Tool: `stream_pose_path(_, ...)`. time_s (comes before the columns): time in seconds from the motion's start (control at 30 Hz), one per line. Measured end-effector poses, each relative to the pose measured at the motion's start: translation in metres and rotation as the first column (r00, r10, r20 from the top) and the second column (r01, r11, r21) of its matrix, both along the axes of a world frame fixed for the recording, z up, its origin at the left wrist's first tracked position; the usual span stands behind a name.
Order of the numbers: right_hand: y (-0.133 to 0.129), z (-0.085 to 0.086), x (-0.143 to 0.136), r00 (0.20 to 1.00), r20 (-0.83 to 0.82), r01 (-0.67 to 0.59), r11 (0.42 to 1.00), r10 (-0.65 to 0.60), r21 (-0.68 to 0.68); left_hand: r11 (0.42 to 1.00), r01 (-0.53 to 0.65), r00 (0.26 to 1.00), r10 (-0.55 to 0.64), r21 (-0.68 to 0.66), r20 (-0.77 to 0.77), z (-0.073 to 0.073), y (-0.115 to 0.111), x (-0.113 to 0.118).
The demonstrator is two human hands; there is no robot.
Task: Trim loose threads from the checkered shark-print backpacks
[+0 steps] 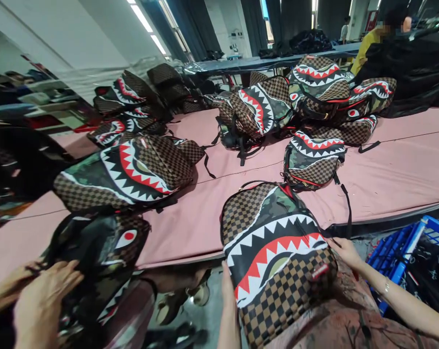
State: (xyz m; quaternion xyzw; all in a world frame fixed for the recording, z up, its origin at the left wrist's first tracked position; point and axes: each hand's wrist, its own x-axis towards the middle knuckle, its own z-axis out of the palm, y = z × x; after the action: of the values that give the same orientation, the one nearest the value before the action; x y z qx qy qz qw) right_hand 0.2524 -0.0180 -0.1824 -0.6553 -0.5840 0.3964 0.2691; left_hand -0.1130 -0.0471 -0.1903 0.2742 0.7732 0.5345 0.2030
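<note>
Head view: we hold one shark-mouth backpack (pixel 277 257) w/ both hands at the near edge of the pink bench (pixel 386 179). Its top rests on the bench, its lower checkered part hangs over the edge toward us. Left hand (pixel 228 295) lies along the pack's left side, fingers pressed flat to the fabric; right hand (pixel 346 252) is at its right side by the black strap (pixel 346 203). Each grip is closed on the pack as far as we can tell, though fingertips are hidden behind it.

At lower left another person's hand (pixel 41 305) rests on a dark pack (pixel 103 261) w/ a red eye patch; that pack is blurred.

On the bench: a big pack (pixel 128 174) lying on its side to the left, more packs behind it, a smaller pack (pixel 314 157) just beyond ours, and a heap of packs (pixel 306 97) further back, approx. centre-right. All show the same brown check, camo and red-white teeth.

A blue crate (pixel 415 252) sits on the floor at right, just beside our right forearm. A person in a yellow top (pixel 365 48) stands far back, beyond a grey table (pixel 263 62).
</note>
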Motion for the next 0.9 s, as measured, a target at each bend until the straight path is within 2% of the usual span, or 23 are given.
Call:
stream_pose_path(0.07,-0.019,0.001,0.018,1.0,0.019,0.024,1.0,-0.024,-0.02,0.987,0.139,0.988,-0.143,-0.078,-0.055,0.004,0.013,0.002)
stream_pose_path(0.17,-0.02,0.013,0.035,0.996,0.09,0.017,1.0,-0.015,-0.024,0.958,0.237,0.959,-0.258,-0.161,-0.12,0.013,0.036,0.004)
stream_pose_path(0.27,0.004,0.029,0.036,0.975,0.223,0.0,0.997,-0.018,0.08,0.95,0.262,0.937,-0.293,-0.171,-0.192,0.029,0.059,0.011)
stream_pose_path(0.33,0.028,0.035,0.027,0.973,0.229,-0.017,0.987,-0.021,0.161,0.928,0.341,0.902,-0.369,-0.153,-0.227,0.041,0.077,0.026)
stream_pose_path(0.43,0.067,0.034,0.004,0.979,0.203,-0.06,0.962,0.005,0.268,0.81,0.561,0.778,-0.587,-0.172,-0.224,0.051,0.112,0.065)
stream_pose_path(0.5,0.091,0.031,-0.013,0.973,0.23,-0.065,0.945,-0.011,0.321,0.726,0.653,0.694,-0.688,-0.218,-0.212,0.05,0.138,0.096)
stream_pose_path(0.6,0.117,0.027,-0.033,0.96,0.274,-0.055,0.933,-0.048,0.356,0.68,0.672,0.638,-0.732,-0.291,-0.237,0.04,0.177,0.136)
stream_pose_path(0.7,0.129,0.026,-0.044,0.937,0.338,-0.045,0.934,-0.084,0.356,0.691,0.633,0.628,-0.722,-0.349,-0.29,0.031,0.202,0.162)
stream_pose_path(0.8,0.132,0.025,-0.05,0.908,0.409,-0.052,0.942,-0.094,0.331,0.703,0.595,0.615,-0.71,-0.388,-0.342,0.027,0.212,0.171)
stream_pose_path(0.9,0.133,0.022,-0.056,0.885,0.461,-0.087,0.947,-0.069,0.31,0.705,0.574,0.604,-0.708,-0.415,-0.366,0.025,0.214,0.167)
